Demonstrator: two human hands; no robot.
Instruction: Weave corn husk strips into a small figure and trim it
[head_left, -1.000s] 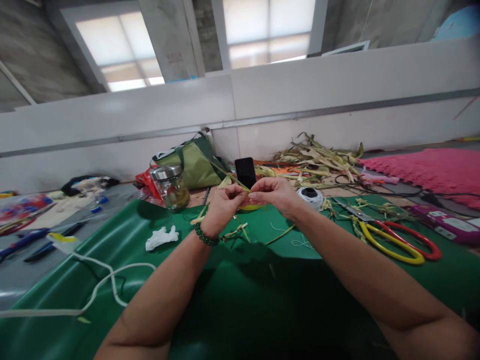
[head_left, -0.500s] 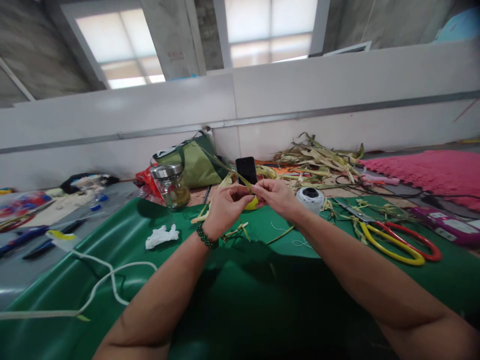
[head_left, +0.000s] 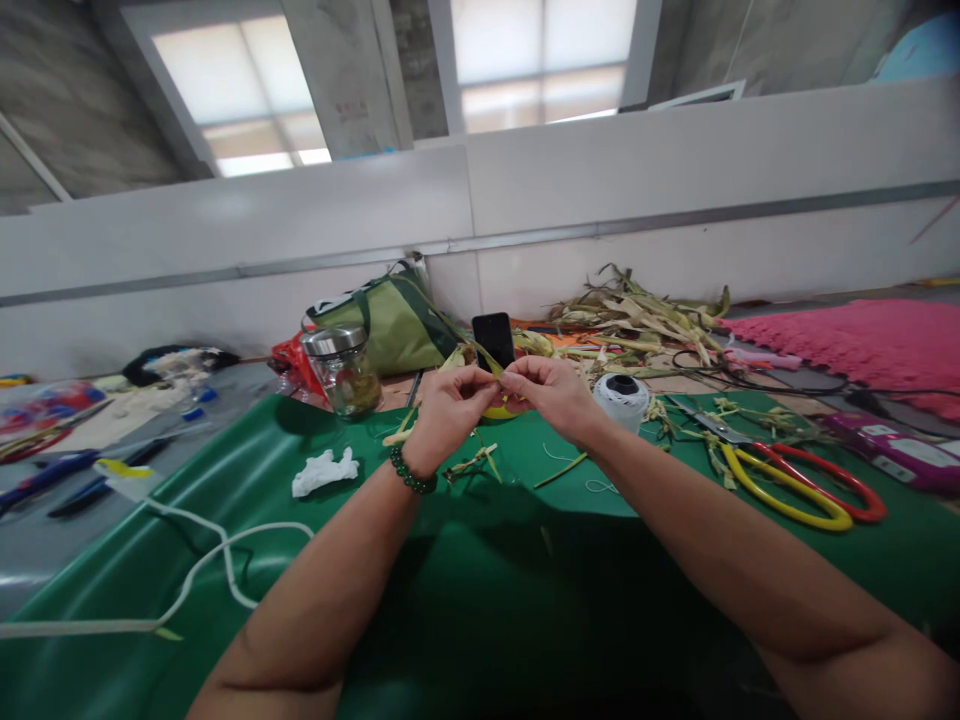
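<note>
My left hand (head_left: 452, 412) and my right hand (head_left: 551, 395) meet fingertip to fingertip above the green mat (head_left: 420, 560). Pinched between them is a narrow strip of green corn husk (head_left: 489, 360), its free end rising up and to the left. Both hands are closed; the fingertips hide the part they grip. A yellow object (head_left: 496, 411) shows partly beneath the fingers, too covered to name. Knotted husk pieces (head_left: 474, 464) lie on the mat just below the hands. A black phone (head_left: 493, 338) stands upright behind them.
Right of my hands are a white thread spool (head_left: 621, 398) and scissors (head_left: 787, 480) with red and yellow handles. A pile of dried husks (head_left: 637, 315) lies behind. At left stand a glass jar (head_left: 345, 375), a green bag (head_left: 397, 325) and a crumpled white tissue (head_left: 325, 473).
My left fingers have drawn slightly closer to my right fingertips on the husk strip. The strip's free end has shifted a little. Everything else stays in place.
</note>
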